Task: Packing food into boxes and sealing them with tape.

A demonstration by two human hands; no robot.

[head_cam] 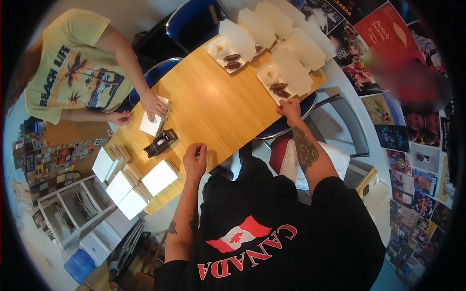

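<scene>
My right hand (290, 110) grips the near corner of an open white takeout box (266, 74), which holds rice and brown sausages. My left hand (195, 160) hangs over the near edge of the wooden table (218, 112), fingers curled in, with nothing visible in it. Left of it lies a black tape dispenser (160, 142). Beyond the dispenser, a co-worker's hand (154, 105) presses on a closed white box (150, 123). Another open box (227, 47) with rice and sausages stands at the far side, beside more open boxes (304, 47).
Closed white boxes (123, 185) stand stacked at the table's left end. Blue chairs (193, 23) line the far side; another chair (340, 120) is at the right. A co-worker in a yellow shirt (83, 72) is across the table. Posters cover the right wall.
</scene>
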